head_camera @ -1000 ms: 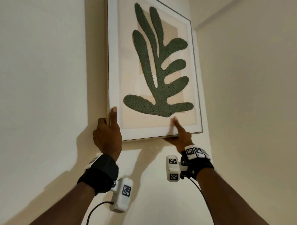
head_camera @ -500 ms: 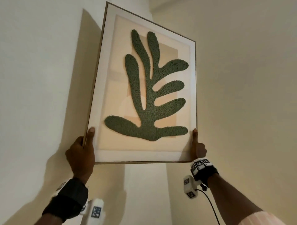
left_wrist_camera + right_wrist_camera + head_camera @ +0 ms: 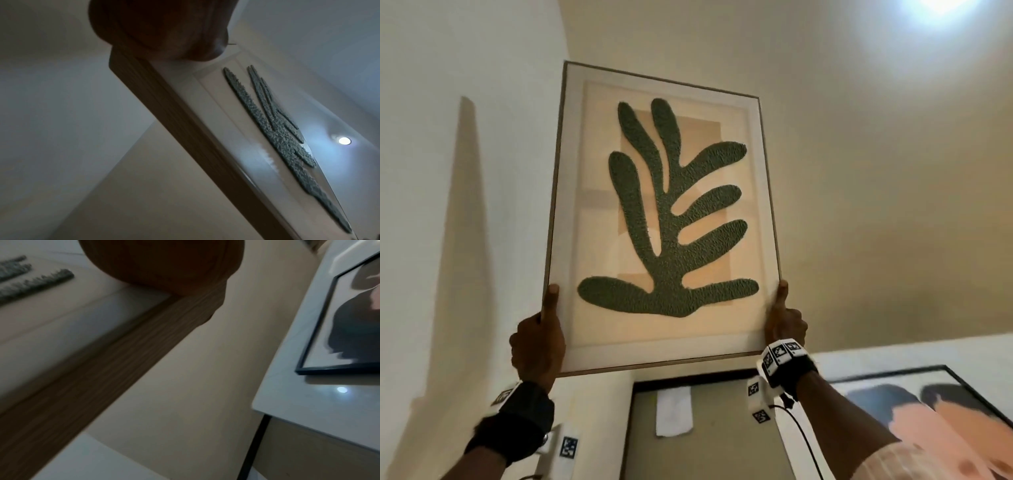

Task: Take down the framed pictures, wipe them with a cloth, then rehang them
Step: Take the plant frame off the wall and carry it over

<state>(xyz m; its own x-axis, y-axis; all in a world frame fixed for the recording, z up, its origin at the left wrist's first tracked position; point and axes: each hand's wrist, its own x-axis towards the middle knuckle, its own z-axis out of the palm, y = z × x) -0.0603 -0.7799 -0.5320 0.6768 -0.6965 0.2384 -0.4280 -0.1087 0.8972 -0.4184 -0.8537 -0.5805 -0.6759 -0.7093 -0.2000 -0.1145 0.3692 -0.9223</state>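
I hold a wood-framed picture of a green leaf shape on a beige ground up in the air, away from the wall. My left hand grips its lower left edge, thumb on the front. My right hand grips the lower right edge, also thumb up on the front. In the left wrist view the left hand sits over the frame's wooden side. In the right wrist view the right hand sits on the frame's corner. The fingers behind the frame are hidden.
A black-framed picture with dark and pink shapes shows at the lower right; in the right wrist view this black-framed picture lies on a white tabletop with a black leg. A dark-edged panel stands below. A ceiling light glares above.
The picture has come off the wall and now hangs in the air between my hands. My right hand shifted from the bottom edge to the lower right edge. The view swung right.
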